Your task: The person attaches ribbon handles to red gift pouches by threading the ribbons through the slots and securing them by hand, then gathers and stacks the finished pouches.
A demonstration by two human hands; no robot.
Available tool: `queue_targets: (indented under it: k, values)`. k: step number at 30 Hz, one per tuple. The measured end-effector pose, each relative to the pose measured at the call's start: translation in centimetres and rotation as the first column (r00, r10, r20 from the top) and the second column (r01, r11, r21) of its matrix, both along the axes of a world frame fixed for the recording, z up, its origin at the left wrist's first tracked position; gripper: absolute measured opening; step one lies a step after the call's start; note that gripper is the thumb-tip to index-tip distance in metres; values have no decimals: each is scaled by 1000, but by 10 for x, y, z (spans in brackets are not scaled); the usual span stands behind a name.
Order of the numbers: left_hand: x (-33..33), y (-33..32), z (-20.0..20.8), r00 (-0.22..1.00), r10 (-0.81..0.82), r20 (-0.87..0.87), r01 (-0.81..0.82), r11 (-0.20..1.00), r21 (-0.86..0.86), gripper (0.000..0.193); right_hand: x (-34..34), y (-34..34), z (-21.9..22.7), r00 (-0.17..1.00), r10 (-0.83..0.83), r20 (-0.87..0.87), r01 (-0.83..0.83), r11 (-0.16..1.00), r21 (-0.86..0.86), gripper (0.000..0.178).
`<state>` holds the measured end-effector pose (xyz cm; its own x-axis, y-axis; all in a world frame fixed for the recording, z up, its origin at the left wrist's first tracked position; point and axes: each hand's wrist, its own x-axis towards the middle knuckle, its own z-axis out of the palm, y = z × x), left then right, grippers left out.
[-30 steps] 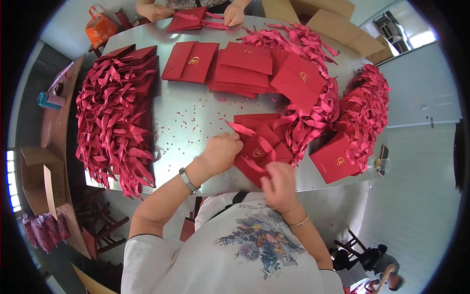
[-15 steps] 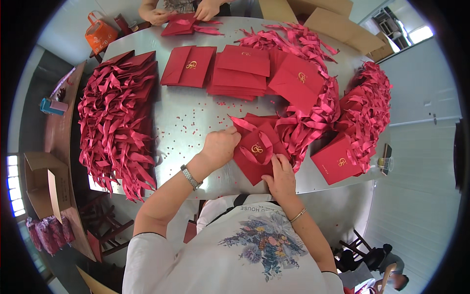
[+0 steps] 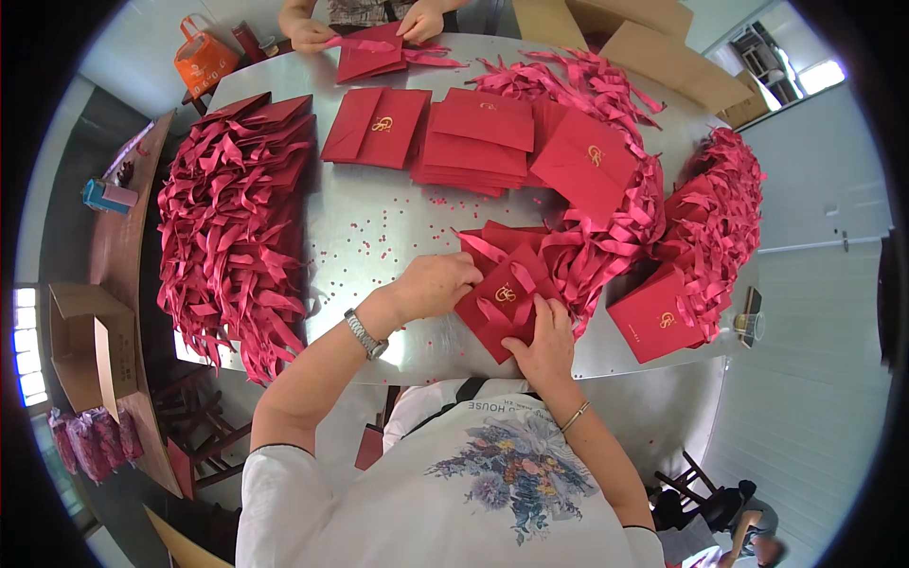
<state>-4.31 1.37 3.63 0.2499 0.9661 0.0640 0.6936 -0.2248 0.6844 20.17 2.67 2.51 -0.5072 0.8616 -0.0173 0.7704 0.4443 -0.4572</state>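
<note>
A flat red paper gift bag with a gold emblem and pink ribbon handles lies near the table's front edge. My left hand is closed, its fingers pinching the bag's upper left edge; the fingertips are partly hidden. My right hand grips the lower right edge, thumb and fingers lying over the bag's front. A pink ribbon loops across that front. Beneath and behind it lie more red bags and a heap of ribbons.
Ribboned bags stand in rows at left and right. Flat red bags are stacked beyond my hands. Small red dots scatter over the metal table. Across it, another person's hands hold a red bag. A plastic cup is at right.
My left hand has slid slightly down along the bag's edge. The ribbon loop lies a little flatter under my right fingers. The whole view has shifted slightly.
</note>
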Motion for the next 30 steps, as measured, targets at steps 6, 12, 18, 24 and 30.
queue_targets:
  k: [6, 12, 18, 24, 30]
  values:
    - [-1, 0, -2, 986, 8, -164, -5, 1000, 19, 4, 2, -2, -2, 1000, 11, 21, -12, 1000, 10, 82]
    - [-34, -5, -25, 833, 506, -223, -469, 860, 202, 8, 2, -1, 0, 998, 38, 59, -39, 999, 18, 79]
    - [-57, 3, -18, 760, 597, -259, -585, 801, 129, 15, 0, 0, 2, 998, 29, 60, -30, 999, 15, 79]
    - [-16, 5, -1, 662, 739, -124, -644, 646, 410, 29, 1, 1, 6, 996, 13, 91, -12, 1000, -14, 79]
    - [56, 2, -1, 914, 401, -67, -378, 899, 221, 30, -5, -1, 12, 995, 8, 101, -4, 999, -46, 81]
